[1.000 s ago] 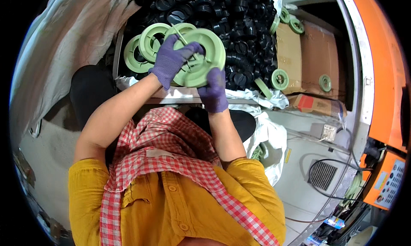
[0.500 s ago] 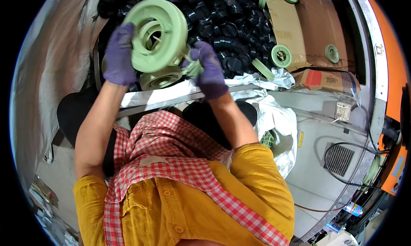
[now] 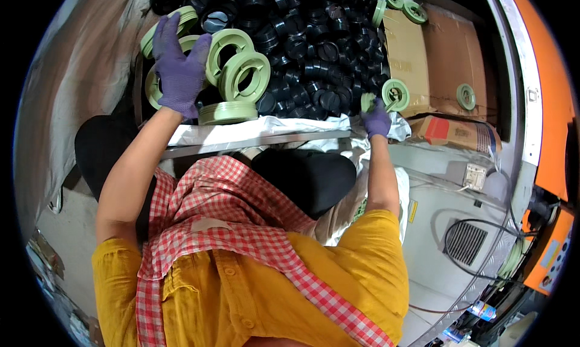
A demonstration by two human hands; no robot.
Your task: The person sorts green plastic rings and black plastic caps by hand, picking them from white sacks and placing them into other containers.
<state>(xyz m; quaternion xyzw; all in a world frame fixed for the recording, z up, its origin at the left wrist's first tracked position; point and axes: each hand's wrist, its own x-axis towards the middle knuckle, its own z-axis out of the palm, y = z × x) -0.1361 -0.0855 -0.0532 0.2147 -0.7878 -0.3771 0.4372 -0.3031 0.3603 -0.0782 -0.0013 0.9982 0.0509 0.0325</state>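
My left hand, in a purple glove, has its fingers spread over several pale green plastic rings. One green ring lies beyond its fingers, another to its right, and a third in front. The palm side is hidden. At the right end of the black part pile, my right hand, gloved too, closes on a green ring that shows only in part. Just right of that hand lies a spoked green ring.
Many black round plastic parts fill the bin ahead, with white sheeting along its front edge. Cardboard with more green rings stands right. A grey machine panel, socket and loose cables are lower right.
The big green ring held up by my left hand is now down among the others. My right hand has moved right, and the green scrap it held is gone from view.
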